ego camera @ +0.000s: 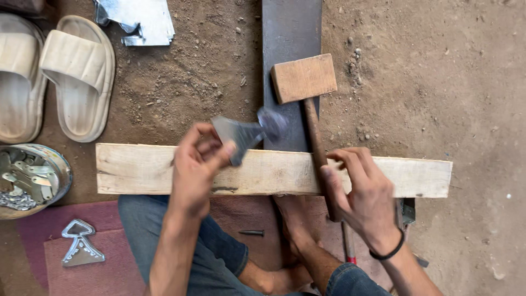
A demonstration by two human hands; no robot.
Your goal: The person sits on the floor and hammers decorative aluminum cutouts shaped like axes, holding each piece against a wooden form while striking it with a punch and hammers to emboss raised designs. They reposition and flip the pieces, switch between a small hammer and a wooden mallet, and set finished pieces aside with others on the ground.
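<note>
Fingers [211,151] of the left hand [194,172] pinch a small grey metal piece [244,134] by its wide end, holding it just above the far edge of the wooden plank [153,167]; its narrow end is blurred, so its exact shape there cannot be told. It looks like thin sheet: light and stiff, probably sharp along the cut edges, so the flat faces near the wide end seem the safest place to grip.

At far left lie two pale sandals [79,77] and a metal bowl [60,164] of similar cut pieces, with one shaped piece [81,246] on the maroon mat [109,268] and folded metal sheet [139,19] on the dirt above.

Beyond the plank, a dark steel bar [290,27] runs away from the person. A wooden mallet [304,78] rests on it, head on the bar and handle crossing the plank. The right hand [364,200] closes loosely around that handle, fingers curled at the plank's near edge.

To the right the plank top is bare, with open dirt ground [438,82] past it, giving room to swing; the left side is more crowded.
</note>
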